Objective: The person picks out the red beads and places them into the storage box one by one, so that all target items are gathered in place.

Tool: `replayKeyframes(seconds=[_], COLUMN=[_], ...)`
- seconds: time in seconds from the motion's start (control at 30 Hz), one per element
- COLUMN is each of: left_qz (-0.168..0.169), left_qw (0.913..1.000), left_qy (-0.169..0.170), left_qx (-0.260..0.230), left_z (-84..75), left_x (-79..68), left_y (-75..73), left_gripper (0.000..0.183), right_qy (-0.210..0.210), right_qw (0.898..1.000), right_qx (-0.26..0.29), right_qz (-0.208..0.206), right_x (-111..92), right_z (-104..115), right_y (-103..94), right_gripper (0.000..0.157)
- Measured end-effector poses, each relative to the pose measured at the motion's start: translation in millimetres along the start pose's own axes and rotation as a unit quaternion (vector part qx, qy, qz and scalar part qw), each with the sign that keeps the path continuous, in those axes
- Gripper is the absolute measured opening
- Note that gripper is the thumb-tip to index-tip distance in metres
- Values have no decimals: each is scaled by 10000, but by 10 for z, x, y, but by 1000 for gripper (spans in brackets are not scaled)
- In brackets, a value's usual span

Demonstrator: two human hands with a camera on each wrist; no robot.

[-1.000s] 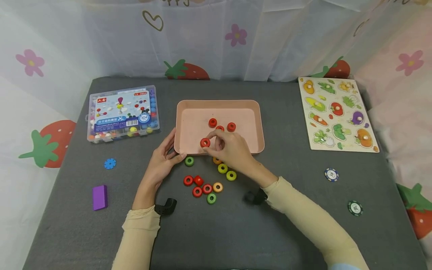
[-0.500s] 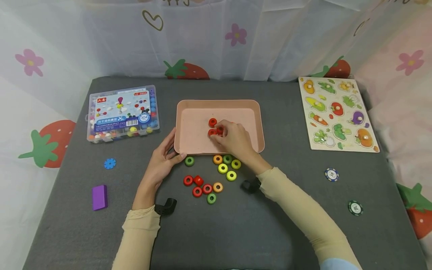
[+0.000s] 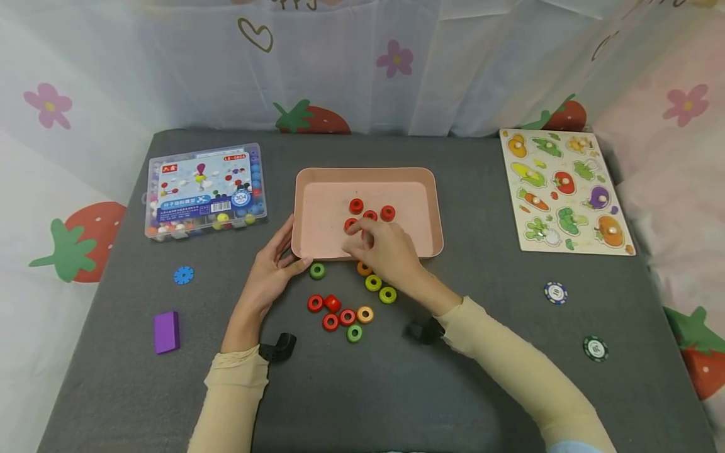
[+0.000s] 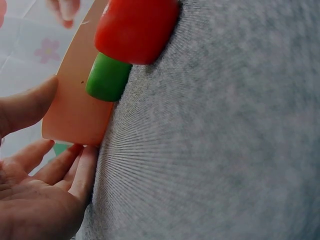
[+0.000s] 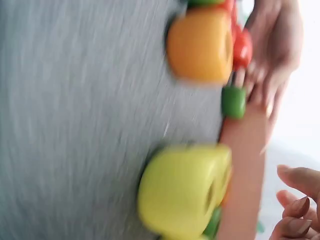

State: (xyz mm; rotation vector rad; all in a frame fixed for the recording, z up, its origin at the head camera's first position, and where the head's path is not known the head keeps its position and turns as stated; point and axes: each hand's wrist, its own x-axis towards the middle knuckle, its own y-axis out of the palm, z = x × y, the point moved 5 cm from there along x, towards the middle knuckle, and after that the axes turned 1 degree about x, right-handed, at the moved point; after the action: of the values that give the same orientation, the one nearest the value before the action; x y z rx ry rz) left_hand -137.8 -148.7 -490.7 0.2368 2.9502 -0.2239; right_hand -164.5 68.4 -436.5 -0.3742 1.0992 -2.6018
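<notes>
A shallow pink tray [image 3: 317,189] lies on the grey table with several red ring beads [image 3: 387,213] inside. My left hand [image 3: 270,274] holds the tray's near left corner, thumb along the front wall and fingers at the side. Above the tray's front part is my right hand [image 3: 391,251], close behind a red bead [image 3: 350,224]. Its thumb and index finger reach forward; in the right wrist view no bead shows between them. In front of the tray lie red beads [image 3: 315,303], green beads [image 3: 354,333], yellow beads [image 3: 373,282] and orange beads [image 3: 365,314].
At the back left is a clear plastic box [image 3: 205,192] of coloured balls. A wooden vegetable puzzle board [image 3: 568,192] lies at the right, with poker chips [image 3: 556,292] nearer. A purple block [image 3: 167,332] and a blue notched disc [image 3: 184,275] are on the left.
My right hand has set its red bead beside the others in the tray, let it go and drawn back toward the front rim. The left hand has stayed at the corner.
</notes>
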Motion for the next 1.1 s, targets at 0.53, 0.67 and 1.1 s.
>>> replayKeyframes(seconds=[0.53, 0.67, 1.1], left_qz=[11, -4, 23], left_qw=[10000, 10000, 10000], left_qy=[-5, -35, 7], left_qx=[5, 2, -25], left_z=[1, 5, -8], left_x=[0, -1, -1], left_y=[-1, -3, 0], left_gripper=[83, 83, 83], right_qy=[-757, -717, -1043], right_qw=[9566, 9536, 9743], right_qx=[140, 87, 1103], right_qz=[2812, 2924, 1666], right_x=[-365, -380, -222], right_z=[193, 161, 149], right_y=[441, 485, 223], right_gripper=[31, 33, 28])
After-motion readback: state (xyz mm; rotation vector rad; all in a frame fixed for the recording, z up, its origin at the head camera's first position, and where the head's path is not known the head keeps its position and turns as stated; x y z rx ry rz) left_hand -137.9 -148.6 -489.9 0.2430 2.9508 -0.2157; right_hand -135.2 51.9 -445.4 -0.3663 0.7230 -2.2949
